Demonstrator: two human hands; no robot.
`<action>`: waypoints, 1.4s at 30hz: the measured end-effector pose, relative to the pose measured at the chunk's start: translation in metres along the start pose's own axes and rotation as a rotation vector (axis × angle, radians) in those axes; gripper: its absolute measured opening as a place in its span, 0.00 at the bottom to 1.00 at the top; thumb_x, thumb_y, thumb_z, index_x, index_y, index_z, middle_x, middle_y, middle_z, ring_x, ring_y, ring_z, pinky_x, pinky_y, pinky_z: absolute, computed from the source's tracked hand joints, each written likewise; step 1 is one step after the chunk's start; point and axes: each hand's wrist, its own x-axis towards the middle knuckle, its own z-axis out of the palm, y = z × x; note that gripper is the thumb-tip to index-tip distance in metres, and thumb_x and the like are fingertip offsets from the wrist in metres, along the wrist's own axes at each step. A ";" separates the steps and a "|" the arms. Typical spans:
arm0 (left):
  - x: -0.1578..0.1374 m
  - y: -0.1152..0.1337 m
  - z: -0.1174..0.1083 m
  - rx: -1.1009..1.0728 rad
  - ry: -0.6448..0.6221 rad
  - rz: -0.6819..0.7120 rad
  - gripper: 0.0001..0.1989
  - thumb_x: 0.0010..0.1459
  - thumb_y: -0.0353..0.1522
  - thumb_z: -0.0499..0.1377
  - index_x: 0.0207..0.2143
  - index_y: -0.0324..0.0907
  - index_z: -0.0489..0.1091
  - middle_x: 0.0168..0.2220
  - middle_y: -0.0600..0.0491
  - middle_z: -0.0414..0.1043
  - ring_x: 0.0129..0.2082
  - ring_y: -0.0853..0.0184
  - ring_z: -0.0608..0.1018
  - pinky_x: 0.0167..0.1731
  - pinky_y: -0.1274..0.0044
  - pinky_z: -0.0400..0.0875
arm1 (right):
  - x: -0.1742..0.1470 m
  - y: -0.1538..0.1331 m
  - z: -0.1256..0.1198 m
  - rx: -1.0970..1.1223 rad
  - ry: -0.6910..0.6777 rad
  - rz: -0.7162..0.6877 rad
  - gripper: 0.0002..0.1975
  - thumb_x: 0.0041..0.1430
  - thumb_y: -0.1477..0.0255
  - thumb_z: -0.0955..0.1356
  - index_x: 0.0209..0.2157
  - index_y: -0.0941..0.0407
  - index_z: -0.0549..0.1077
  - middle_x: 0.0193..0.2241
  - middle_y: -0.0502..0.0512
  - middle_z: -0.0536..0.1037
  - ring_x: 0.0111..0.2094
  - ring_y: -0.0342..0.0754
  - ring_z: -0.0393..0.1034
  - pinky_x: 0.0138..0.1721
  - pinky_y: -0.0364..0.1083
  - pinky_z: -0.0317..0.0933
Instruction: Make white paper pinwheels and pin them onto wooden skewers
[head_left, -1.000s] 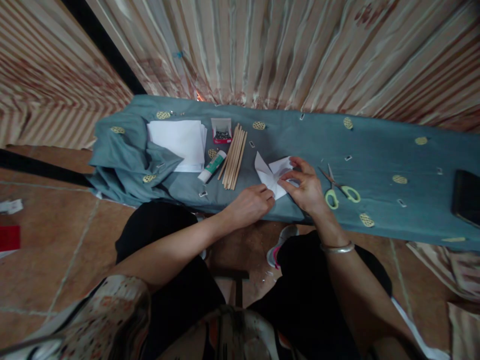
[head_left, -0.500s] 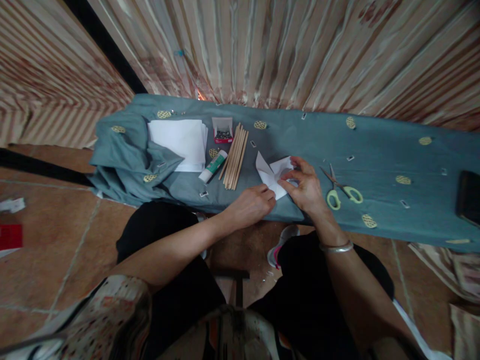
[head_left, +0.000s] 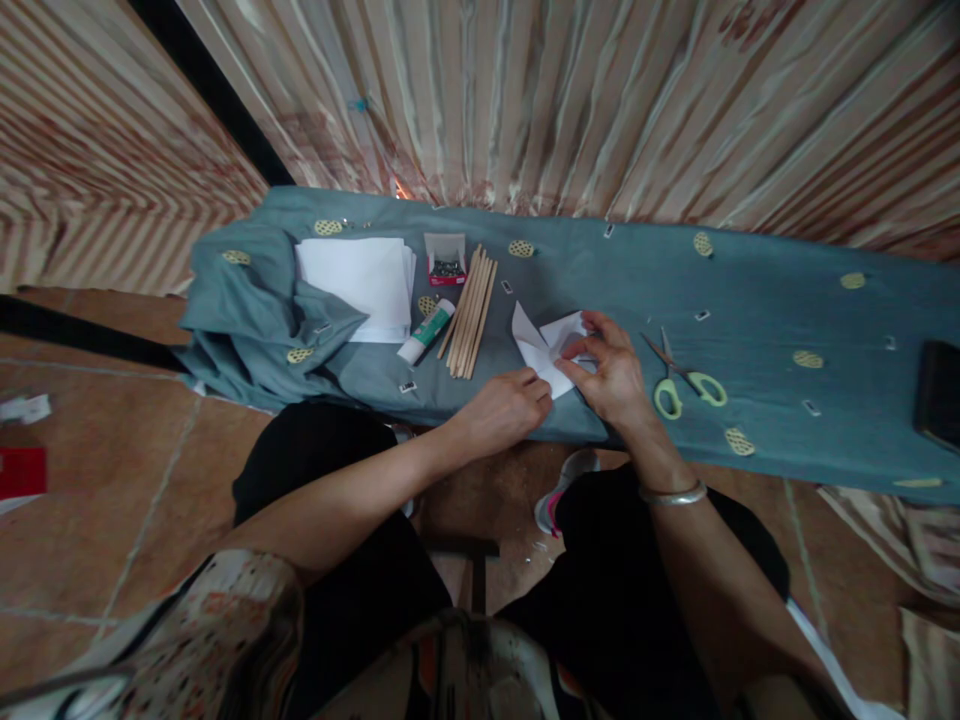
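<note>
A white paper pinwheel shape (head_left: 534,352), with cut corners standing up, is between my two hands near the front edge of the cloth. My left hand (head_left: 506,408) has its fingers closed on the paper's near left edge. On the other side, my right hand (head_left: 609,368) pinches a flap of the same paper between thumb and fingers. Part of the paper is hidden behind the fingers. Scissors with pale green handles (head_left: 682,385) lie to the right of my right hand. A bundle of wooden sticks (head_left: 470,318) rests up and to the left of the paper.
A glue stick (head_left: 426,332) lies left of the sticks. Behind it stands an open small box of metal pins (head_left: 446,268). White paper sheets (head_left: 364,285) are stacked farther left on the green cloth (head_left: 750,300). A dark object (head_left: 937,390) sits at the far right.
</note>
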 end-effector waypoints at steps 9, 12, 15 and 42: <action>0.000 0.001 -0.001 0.009 -0.015 -0.002 0.08 0.64 0.25 0.53 0.37 0.34 0.72 0.38 0.45 0.75 0.38 0.62 0.74 0.36 0.73 0.70 | -0.002 0.001 0.002 -0.009 0.016 -0.046 0.09 0.57 0.64 0.69 0.30 0.53 0.79 0.57 0.57 0.71 0.53 0.60 0.67 0.56 0.62 0.59; 0.000 0.001 -0.001 0.003 -0.016 -0.009 0.08 0.64 0.25 0.53 0.37 0.34 0.72 0.37 0.46 0.75 0.37 0.62 0.74 0.36 0.73 0.70 | -0.003 0.001 0.003 -0.034 0.022 -0.059 0.10 0.58 0.64 0.68 0.30 0.53 0.80 0.56 0.59 0.71 0.53 0.61 0.67 0.55 0.63 0.60; 0.001 0.001 0.000 0.009 -0.007 0.001 0.08 0.64 0.25 0.53 0.36 0.34 0.72 0.37 0.45 0.75 0.37 0.63 0.74 0.37 0.73 0.70 | -0.004 0.000 0.003 -0.078 0.021 -0.076 0.11 0.59 0.64 0.68 0.31 0.53 0.81 0.57 0.59 0.70 0.53 0.61 0.66 0.54 0.63 0.61; 0.001 0.000 0.003 -0.010 0.045 -0.022 0.09 0.65 0.26 0.53 0.35 0.34 0.72 0.37 0.46 0.75 0.37 0.63 0.75 0.39 0.73 0.71 | -0.041 -0.022 0.008 -0.502 -0.055 -0.245 0.21 0.60 0.78 0.59 0.53 0.58 0.71 0.65 0.66 0.59 0.70 0.60 0.41 0.59 0.62 0.51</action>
